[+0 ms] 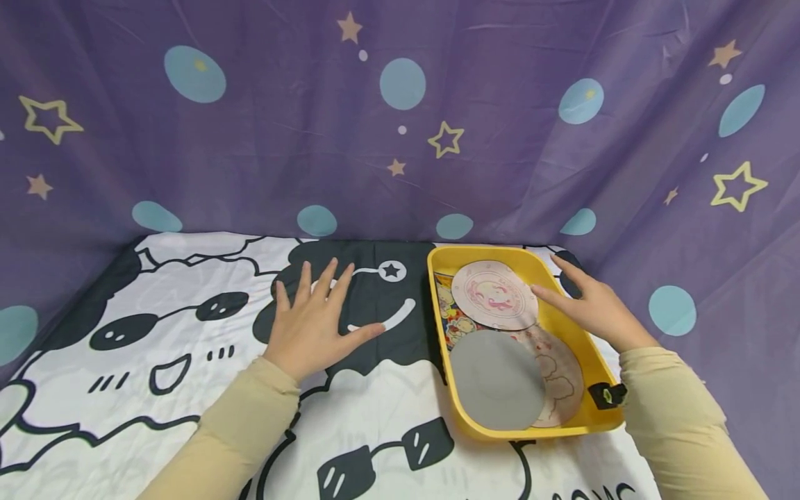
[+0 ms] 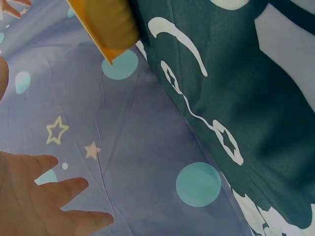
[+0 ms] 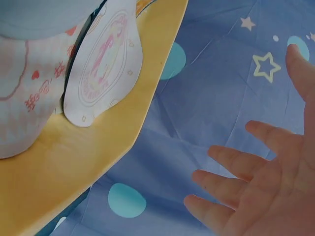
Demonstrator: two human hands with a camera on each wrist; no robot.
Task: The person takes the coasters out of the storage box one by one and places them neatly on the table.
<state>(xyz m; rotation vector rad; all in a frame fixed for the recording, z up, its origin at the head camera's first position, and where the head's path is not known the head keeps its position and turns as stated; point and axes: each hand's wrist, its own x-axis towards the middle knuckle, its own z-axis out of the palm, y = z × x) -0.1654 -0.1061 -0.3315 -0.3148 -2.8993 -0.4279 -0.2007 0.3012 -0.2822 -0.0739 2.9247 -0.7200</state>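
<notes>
A yellow plastic bin (image 1: 537, 434) stands on the right side of the cloth-covered surface. Inside lie flat round discs: a pale pink disc with a printed character (image 1: 494, 295), a plain grey disc (image 1: 496, 382) and a pinkish disc with line drawings (image 1: 559, 382), partly under the grey one. My left hand (image 1: 315, 330) is spread over the cloth, left of the bin, holding nothing. With fingers extended, my right hand (image 1: 596, 312) is by the bin's right rim and also holds nothing. In the right wrist view its fingers (image 3: 224, 184) are apart from the bin wall.
Brightly coloured printed pieces (image 1: 459, 326) show at the bin's left side beneath the discs. A small black piece with a green mark (image 1: 606, 396) is at the bin's right rim. Black-and-white cartoon cloth (image 1: 187, 326) covers the surface; a purple starry curtain (image 1: 281, 139) hangs behind.
</notes>
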